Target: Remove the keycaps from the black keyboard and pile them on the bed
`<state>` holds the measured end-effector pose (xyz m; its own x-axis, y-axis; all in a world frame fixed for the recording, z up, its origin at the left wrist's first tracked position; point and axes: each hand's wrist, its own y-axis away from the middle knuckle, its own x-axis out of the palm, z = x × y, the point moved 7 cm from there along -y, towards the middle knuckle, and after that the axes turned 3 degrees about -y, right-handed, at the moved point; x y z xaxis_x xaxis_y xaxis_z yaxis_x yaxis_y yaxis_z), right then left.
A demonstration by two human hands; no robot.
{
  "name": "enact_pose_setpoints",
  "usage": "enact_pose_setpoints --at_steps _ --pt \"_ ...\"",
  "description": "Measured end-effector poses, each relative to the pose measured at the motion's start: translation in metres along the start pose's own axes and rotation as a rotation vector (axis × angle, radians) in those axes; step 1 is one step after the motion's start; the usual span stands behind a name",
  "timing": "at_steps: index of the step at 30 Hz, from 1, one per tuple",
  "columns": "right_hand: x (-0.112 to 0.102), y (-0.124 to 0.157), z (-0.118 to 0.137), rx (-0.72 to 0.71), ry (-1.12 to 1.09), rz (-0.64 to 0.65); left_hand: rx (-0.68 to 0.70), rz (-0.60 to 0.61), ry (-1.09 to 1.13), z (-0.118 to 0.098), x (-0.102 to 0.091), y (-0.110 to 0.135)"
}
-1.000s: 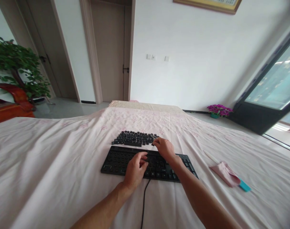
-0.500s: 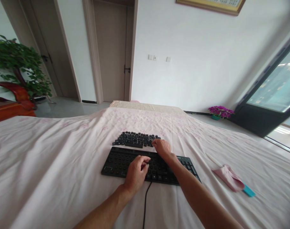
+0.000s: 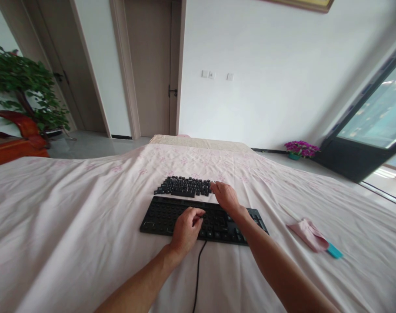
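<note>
A black keyboard [image 3: 167,215] lies on the pink cloth, with keys still on its right part and bare key posts across much of the rest. Behind it, loose black keycaps [image 3: 184,187] are laid out in rows. My left hand [image 3: 186,228] rests over the keyboard's middle, fingers curled towards the thumb; whatever lies between them is hidden. At the right end of the loose keycaps is my right hand [image 3: 226,198], its fingertips pinched together. Something small and pale shows at those fingertips, too small to name.
A black cable [image 3: 199,276] runs from the keyboard towards me. To the right lie a pink cloth [image 3: 310,235] and a blue-handled item [image 3: 334,250]. The patterned bedcloth [image 3: 70,208] has folds all over. Purple flowers [image 3: 302,148] stand by the wall.
My right hand has shifted slightly up and right along the end of the loose keycaps. The left hand stays over the keyboard, nearly still. The view has tilted a little.
</note>
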<state>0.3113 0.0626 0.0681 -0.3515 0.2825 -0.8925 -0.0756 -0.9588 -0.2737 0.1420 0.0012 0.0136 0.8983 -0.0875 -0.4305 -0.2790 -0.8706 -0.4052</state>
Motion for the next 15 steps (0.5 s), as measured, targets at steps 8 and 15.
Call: enact_pose_setpoints --at_steps 8,15 --pt "-0.046 0.055 0.005 0.001 -0.439 -0.052 -0.008 0.030 -0.018 -0.003 0.001 0.002" --pt "-0.033 0.097 -0.008 0.075 -0.620 -0.030 0.009 0.045 -0.110 -0.009 0.004 0.005"
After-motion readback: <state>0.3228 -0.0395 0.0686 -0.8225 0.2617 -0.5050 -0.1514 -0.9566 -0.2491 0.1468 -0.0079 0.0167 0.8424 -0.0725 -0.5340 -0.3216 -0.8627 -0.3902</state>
